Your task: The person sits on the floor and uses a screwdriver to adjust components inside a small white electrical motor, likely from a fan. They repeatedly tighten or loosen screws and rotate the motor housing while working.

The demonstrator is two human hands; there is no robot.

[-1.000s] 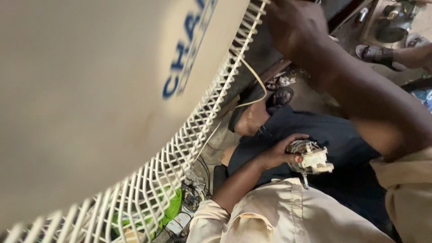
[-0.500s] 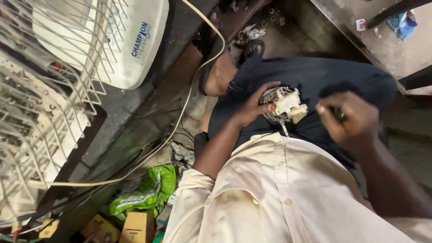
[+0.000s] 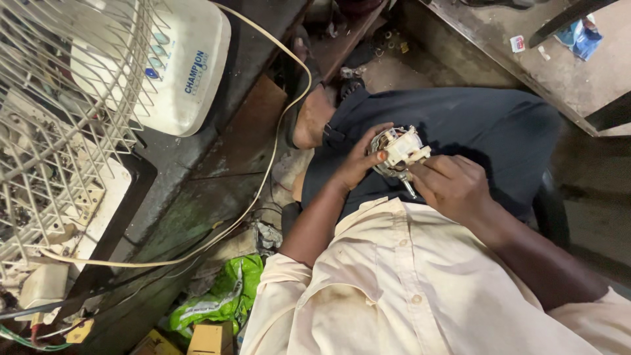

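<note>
Motor: we log a small fan motor (image 3: pixel 396 152) at center frame, above the lap.
Left hand (image 3: pixel 358 161): fingers curled around motor, from 9 o'clock.
Right hand (image 3: pixel 453 187): fingertips pinching motor's lower edge, from 4 o'clock.
Grille (image 3: pixel 52 131): white wire guard, 10 o'clock.

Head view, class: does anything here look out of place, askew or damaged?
The small motor, held between the left hand and right hand, has bare windings showing. A fan grille lies loose at left, and a cream cable trails across the dirty floor.
</note>
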